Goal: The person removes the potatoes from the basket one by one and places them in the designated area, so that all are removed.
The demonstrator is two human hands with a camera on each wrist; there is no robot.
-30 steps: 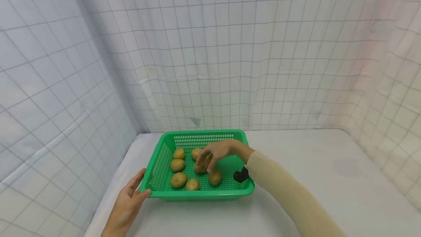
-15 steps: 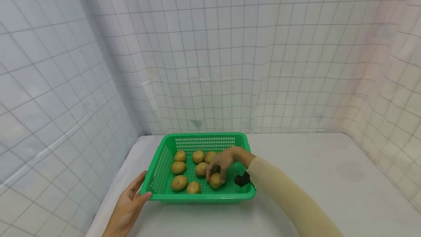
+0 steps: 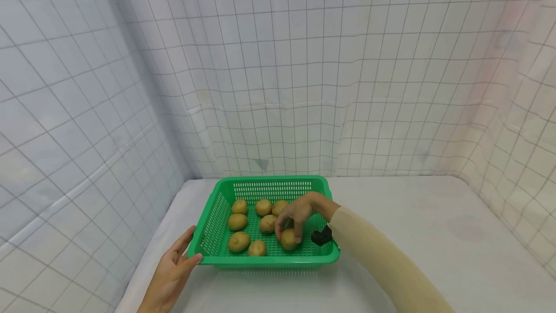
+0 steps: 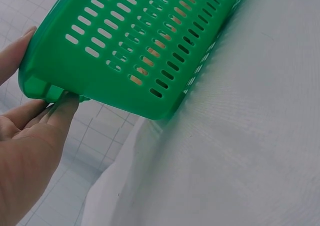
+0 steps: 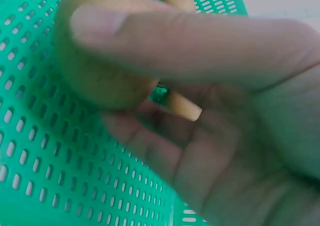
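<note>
A green plastic basket (image 3: 269, 260) with slotted walls stands on the white-covered table, several potatoes lying in it. My left hand (image 3: 170, 268) grips its near left corner; in the left wrist view the thumb lies over the rim and the fingers (image 4: 62, 113) curl beneath it. Inside the basket, toward the front right, my right hand (image 3: 299, 212) holds a potato (image 3: 288, 240) between thumb and fingers. The right wrist view shows that potato (image 5: 95, 80) close over the slotted floor, the thumb (image 5: 100, 25) across its top.
Near the held one lies another potato (image 3: 268, 224). More potatoes rest along the left side and back, such as one potato (image 3: 238, 222). A dark wrist device (image 3: 321, 236) hangs under the right sleeve (image 3: 373, 250). White gridded curtains (image 3: 278, 86) enclose the table.
My right hand has moved from above the middle potato to the front right one, and its fingers have closed round it. My left hand stays on the basket corner.
</note>
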